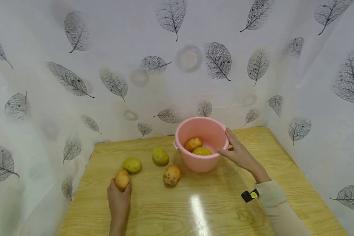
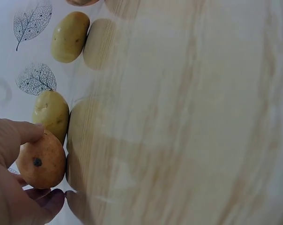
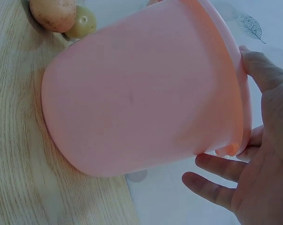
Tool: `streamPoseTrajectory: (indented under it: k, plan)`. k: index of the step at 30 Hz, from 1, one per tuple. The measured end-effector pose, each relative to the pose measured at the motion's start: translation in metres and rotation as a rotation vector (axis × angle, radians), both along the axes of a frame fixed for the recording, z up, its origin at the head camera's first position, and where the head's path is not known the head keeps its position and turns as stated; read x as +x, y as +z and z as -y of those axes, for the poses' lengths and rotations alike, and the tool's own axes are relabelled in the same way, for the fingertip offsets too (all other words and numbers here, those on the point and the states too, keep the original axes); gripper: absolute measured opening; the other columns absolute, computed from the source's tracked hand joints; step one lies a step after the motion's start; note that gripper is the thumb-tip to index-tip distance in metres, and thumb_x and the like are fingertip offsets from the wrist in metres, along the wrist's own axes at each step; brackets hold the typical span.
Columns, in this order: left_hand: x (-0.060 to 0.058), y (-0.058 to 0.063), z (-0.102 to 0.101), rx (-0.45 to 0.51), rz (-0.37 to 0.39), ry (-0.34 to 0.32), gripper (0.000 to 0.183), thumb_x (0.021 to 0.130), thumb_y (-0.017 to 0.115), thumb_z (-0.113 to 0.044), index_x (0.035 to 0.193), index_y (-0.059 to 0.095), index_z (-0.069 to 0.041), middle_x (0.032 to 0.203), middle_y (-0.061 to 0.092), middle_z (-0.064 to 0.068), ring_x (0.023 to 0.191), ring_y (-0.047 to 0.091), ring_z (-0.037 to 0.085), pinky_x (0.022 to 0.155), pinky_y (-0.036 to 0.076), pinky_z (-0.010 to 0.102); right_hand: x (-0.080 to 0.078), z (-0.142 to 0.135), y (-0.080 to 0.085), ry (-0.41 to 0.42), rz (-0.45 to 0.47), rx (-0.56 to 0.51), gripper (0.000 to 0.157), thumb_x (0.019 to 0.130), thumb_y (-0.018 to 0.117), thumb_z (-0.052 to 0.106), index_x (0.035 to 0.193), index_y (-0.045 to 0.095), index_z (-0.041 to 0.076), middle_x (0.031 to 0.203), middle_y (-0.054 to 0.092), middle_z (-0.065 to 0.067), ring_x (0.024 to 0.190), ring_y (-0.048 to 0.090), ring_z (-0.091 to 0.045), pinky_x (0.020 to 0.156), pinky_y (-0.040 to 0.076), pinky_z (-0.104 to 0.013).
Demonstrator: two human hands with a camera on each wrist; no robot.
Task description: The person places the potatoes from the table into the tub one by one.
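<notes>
My left hand (image 1: 119,200) holds a brown potato (image 1: 122,180) between thumb and fingers at the table's left. In the left wrist view this potato shows a dark spot (image 2: 37,161) at one end. Right behind it lies a yellow-green, mango-like fruit (image 1: 132,165). At the right, my right hand (image 1: 240,154) holds the rim of a pink bucket (image 1: 201,164), thumb on the near edge and fingers along the right side. Inside the bucket are a brown potato (image 1: 193,144) and a yellow fruit (image 1: 202,151). In the right wrist view, two fingers extend below the rim.
Between left hand and bucket lie another yellow-green fruit (image 1: 160,156) and a potato with dark patches (image 1: 171,175), the latter close to the bucket's left side. A leaf-print curtain (image 1: 177,82) encloses the back and sides of the wooden table (image 1: 153,209).
</notes>
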State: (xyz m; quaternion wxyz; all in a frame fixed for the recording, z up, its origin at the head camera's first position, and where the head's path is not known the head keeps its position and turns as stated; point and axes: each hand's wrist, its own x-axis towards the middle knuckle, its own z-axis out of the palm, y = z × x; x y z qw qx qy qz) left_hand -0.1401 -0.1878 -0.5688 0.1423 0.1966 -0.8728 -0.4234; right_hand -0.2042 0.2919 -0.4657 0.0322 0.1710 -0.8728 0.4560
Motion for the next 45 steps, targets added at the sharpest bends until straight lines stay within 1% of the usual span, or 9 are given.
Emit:
streamPoseTrajectory:
  k: [4,8,13,16,19,25,31,35,45]
  plan:
    - [-0.001,-0.001,0.003,0.027,-0.02,0.006,0.077,0.093,0.074,-0.011,0.151,0.03,0.016,0.139,0.04,0.042,0.131,0.04,0.058,0.109,0.032,0.07,0.0,0.0,0.0,0.001,0.001,-0.004,0.094,0.099,0.07,0.026,0.166,0.007,0.008,0.172,0.002,-0.015,0.138,0.045,-0.043,0.103,0.049,-0.06]
    - [0.001,0.002,0.004,0.07,-0.015,0.009,0.077,0.094,0.072,-0.013,0.152,0.029,0.015,0.14,0.04,0.042,0.131,0.04,0.058,0.109,0.032,0.07,-0.001,0.001,0.0,0.003,-0.003,-0.011,0.093,0.099,0.07,0.026,0.166,0.008,0.008,0.172,0.002,-0.015,0.138,0.045,-0.044,0.102,0.049,-0.061]
    - [0.003,0.014,0.004,0.131,-0.042,0.01,0.076,0.094,0.071,-0.015,0.153,0.032,0.013,0.142,0.042,0.038,0.134,0.04,0.053,0.112,0.031,0.066,-0.001,0.0,0.0,0.004,-0.007,-0.012,0.094,0.099,0.071,0.025,0.166,0.008,0.008,0.172,0.003,-0.015,0.137,0.046,-0.044,0.102,0.049,-0.061]
    - [0.002,0.023,0.004,0.116,-0.074,-0.002,0.074,0.093,0.072,-0.016,0.151,0.036,0.013,0.138,0.046,0.038,0.131,0.044,0.052,0.11,0.034,0.065,-0.001,0.0,-0.001,0.002,-0.008,-0.008,0.094,0.099,0.071,0.025,0.166,0.008,0.009,0.172,0.004,-0.016,0.136,0.047,-0.044,0.102,0.049,-0.061]
    - [0.001,0.033,0.004,0.092,-0.084,-0.019,0.073,0.093,0.073,-0.017,0.149,0.039,0.013,0.135,0.048,0.038,0.127,0.046,0.053,0.108,0.036,0.065,-0.002,0.0,-0.001,0.002,-0.008,-0.006,0.094,0.099,0.071,0.025,0.166,0.008,0.009,0.172,0.004,-0.018,0.136,0.047,-0.043,0.101,0.05,-0.06]
    - [-0.003,0.049,0.002,0.081,-0.083,-0.065,0.073,0.092,0.073,-0.018,0.149,0.039,0.014,0.138,0.046,0.04,0.129,0.045,0.054,0.107,0.036,0.068,-0.002,0.0,-0.001,0.0,-0.005,-0.003,0.094,0.099,0.071,0.026,0.166,0.008,0.009,0.172,0.004,-0.016,0.136,0.047,-0.042,0.101,0.05,-0.061]
    - [-0.005,0.063,-0.005,0.118,-0.077,-0.12,0.074,0.095,0.073,-0.02,0.152,0.036,0.011,0.142,0.044,0.036,0.129,0.046,0.047,0.105,0.041,0.064,-0.001,0.0,0.0,-0.003,-0.002,-0.002,0.094,0.099,0.071,0.027,0.166,0.007,0.007,0.172,0.003,-0.015,0.137,0.046,-0.042,0.101,0.049,-0.062]
    - [-0.006,0.073,-0.012,0.124,-0.083,-0.153,0.075,0.096,0.072,-0.021,0.154,0.035,0.009,0.144,0.044,0.034,0.129,0.046,0.044,0.107,0.042,0.06,-0.001,0.0,0.001,-0.006,-0.004,0.009,0.094,0.099,0.07,0.028,0.166,0.007,0.007,0.172,0.003,-0.016,0.137,0.046,-0.042,0.101,0.05,-0.061]
    - [-0.014,0.097,-0.026,0.121,-0.041,-0.26,0.083,0.098,0.072,-0.035,0.159,0.031,0.003,0.154,0.037,0.029,0.136,0.043,0.042,0.111,0.039,0.061,-0.003,-0.001,-0.001,-0.008,-0.005,0.012,0.094,0.099,0.071,0.027,0.166,0.008,0.007,0.172,0.003,-0.017,0.137,0.047,-0.043,0.1,0.052,-0.057]
